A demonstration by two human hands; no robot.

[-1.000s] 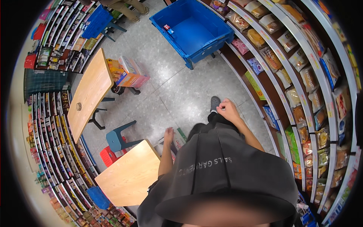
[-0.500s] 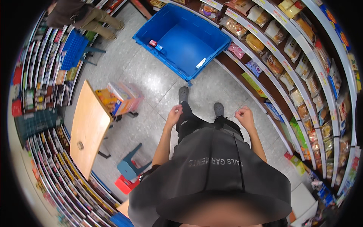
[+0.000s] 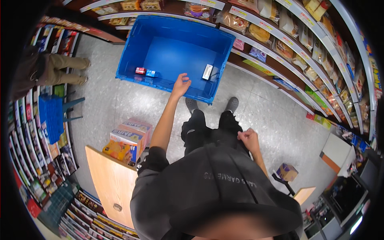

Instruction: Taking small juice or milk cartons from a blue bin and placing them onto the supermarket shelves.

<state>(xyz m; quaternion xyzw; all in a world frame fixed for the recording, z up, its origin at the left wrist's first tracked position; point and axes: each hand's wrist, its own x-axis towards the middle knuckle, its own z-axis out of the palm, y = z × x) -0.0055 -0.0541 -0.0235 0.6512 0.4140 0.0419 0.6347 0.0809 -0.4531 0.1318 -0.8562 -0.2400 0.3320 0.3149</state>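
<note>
A large blue plastic crate is in front of me, beside the bread shelves. A small red box and a small blue box lie together near its left front side. Toward its right end is a white box. My left hand reaches over the near rim, fingers loosely bent and apart, with nothing seen in it. It is not touching the boxes. My right hand hangs beside my right thigh, fingers curled in, with nothing visible in it.
Curved shelves of packaged bread run along the far and right sides. Stacked cartons stand by a wooden table on the left. Another person stands far left near a blue stool. A small carton lies behind on the right.
I have turned and come closer to the crate. My left hand has moved forward over its near rim, while my right hand has dropped back toward my thigh.
</note>
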